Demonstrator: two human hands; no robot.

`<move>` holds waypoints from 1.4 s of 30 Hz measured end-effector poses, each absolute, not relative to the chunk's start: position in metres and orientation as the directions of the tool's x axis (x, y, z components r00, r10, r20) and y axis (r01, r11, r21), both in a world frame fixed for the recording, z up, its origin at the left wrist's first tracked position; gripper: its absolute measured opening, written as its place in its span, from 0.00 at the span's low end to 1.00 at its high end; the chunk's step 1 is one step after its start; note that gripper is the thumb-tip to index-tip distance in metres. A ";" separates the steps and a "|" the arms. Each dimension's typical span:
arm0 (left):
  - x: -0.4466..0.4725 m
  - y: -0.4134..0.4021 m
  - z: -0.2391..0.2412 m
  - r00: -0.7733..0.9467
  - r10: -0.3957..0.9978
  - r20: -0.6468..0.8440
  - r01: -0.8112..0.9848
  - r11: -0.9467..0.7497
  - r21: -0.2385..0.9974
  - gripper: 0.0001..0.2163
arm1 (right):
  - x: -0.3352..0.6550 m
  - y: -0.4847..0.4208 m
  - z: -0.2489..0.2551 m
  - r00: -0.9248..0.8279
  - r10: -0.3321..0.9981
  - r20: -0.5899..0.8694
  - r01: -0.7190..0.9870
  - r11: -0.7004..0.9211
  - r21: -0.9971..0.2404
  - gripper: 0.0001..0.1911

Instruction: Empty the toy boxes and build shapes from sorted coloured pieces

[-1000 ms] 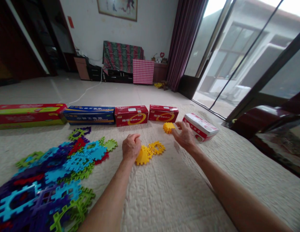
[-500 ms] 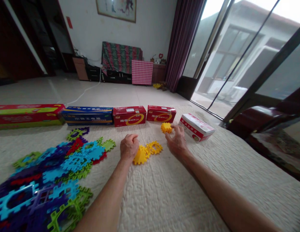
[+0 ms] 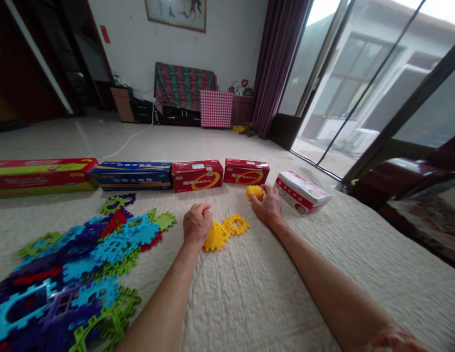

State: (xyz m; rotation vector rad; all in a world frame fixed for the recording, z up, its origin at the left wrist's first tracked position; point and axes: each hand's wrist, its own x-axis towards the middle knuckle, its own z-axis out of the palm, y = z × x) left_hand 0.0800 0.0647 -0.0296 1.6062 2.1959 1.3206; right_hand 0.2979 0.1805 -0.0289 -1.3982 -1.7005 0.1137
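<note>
Yellow and bumpy, a small plastic piece [image 3: 254, 192] sits clamped in my right grip [image 3: 266, 205], with the fingers [image 3: 266, 191] curled around it. It is just above the bed quilt [image 3: 271, 298], near the front of the last red box.

My left grip [image 3: 197, 225] is curled shut, and I can see nothing in it. It rests on the quilt just beside a yellow tent piece [image 3: 214, 238], which stands up and leans on a flat yellow ring piece [image 3: 235, 225]. Both lie between my 2 grips.

Past them, 4 boxes stand in a row: a long red box [image 3: 40, 178], a blue box [image 3: 132, 176], and 2 short red boxes [image 3: 197, 176] [image 3: 246, 171]. A white box [image 3: 302, 193] with red trim sits at an angle, just beside my right grip. To the left, a big pile of blue, green and purple plastic pieces [image 3: 77, 259] lies on the quilt.
</note>
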 end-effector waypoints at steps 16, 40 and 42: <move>0.081 0.064 -0.027 -0.430 0.826 0.364 0.726 0.077 0.684 0.15 | 0.299 0.177 -0.026 0.042 0.791 0.611 0.706 0.409 -0.578 0.20; 0.080 0.064 -0.028 -0.427 0.826 0.369 0.731 0.075 0.678 0.15 | 0.305 0.091 -0.001 -0.508 0.777 0.371 0.494 0.616 -0.614 0.17; 0.080 0.064 -0.027 -0.429 0.826 0.365 0.731 0.080 0.677 0.15 | 0.305 0.091 -0.002 -0.508 0.785 0.354 0.484 0.600 -0.637 0.16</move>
